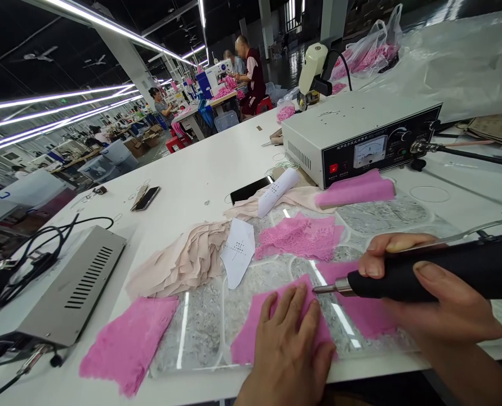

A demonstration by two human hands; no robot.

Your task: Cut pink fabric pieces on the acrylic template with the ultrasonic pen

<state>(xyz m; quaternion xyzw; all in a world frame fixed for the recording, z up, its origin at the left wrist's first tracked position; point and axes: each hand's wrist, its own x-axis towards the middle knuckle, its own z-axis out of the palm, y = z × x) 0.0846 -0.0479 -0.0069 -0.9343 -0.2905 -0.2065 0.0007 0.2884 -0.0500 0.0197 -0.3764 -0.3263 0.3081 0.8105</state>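
My left hand [291,341] lies flat on a pink fabric piece [244,338] at the table's front, its fingers stretched out and pressing the cloth down. My right hand [440,299] is wrapped around a black handheld ultrasonic welder [407,276]. The tool's metal tip [331,288] points left and meets the fabric edge near my left fingertips; whether it touches cannot be told. Under the tool lies another pink piece [367,316]. A lacy pink piece [301,237] and a white paper pattern with dots [238,251] lie just behind my left hand.
A clear patterned mat [200,332] covers the work area. Stacked beige fabric [191,254] and pink pieces [128,341] lie left. A control box [360,141] stands behind, its cable running right. A second grey box [65,287] stands left. Phones [147,198] lie on the table; people work beyond.
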